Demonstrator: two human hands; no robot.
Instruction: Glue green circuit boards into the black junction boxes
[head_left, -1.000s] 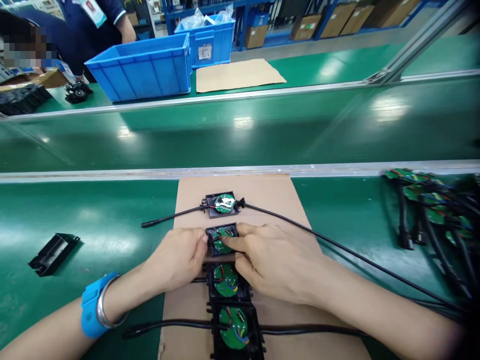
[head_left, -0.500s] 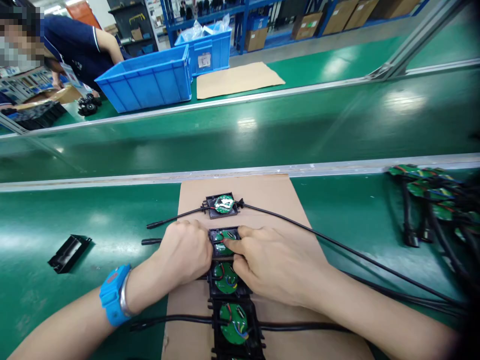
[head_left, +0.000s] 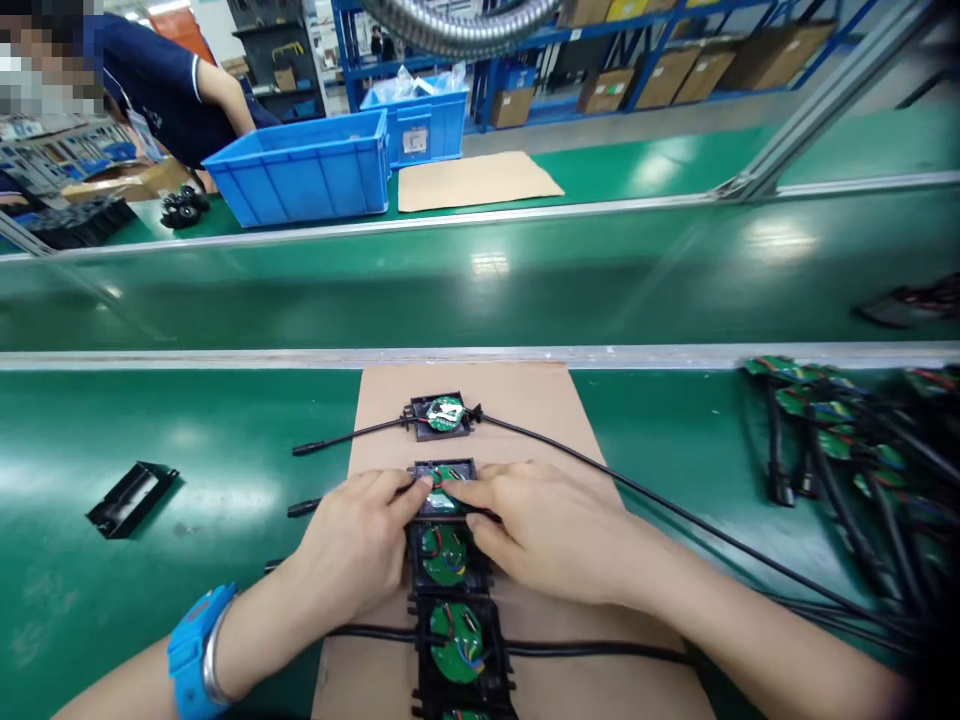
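Observation:
A black plastic housing [head_left: 425, 468] holding a green circuit board [head_left: 444, 497] lies on the cardboard between my hands. My left hand [head_left: 360, 535] has bent fingers, closed at the housing's left edge, where a black cable [head_left: 304, 508] enters. Its thumb tip reaches the board's red wire. My right hand [head_left: 559, 525] lays its index fingertip on the board from the right; its thumb is below, with a black cable [head_left: 484, 513] between thumb and fingers. Part of each cable is hidden under the hands. Another housing with a wired board [head_left: 445, 413] lies just beyond.
Nearer me, more housings with boards [head_left: 457, 645] line the cardboard sheet [head_left: 525, 390]. An empty black housing [head_left: 133, 500] lies at left. Several cabled boards [head_left: 832, 410] are piled at right. Across the line are blue bins [head_left: 300, 170] and a person [head_left: 165, 80].
My left hand has turned from a fist to thumb and index finger meeting at the housing's left edge. My right index finger stays on the board. The camera view has shifted slightly.

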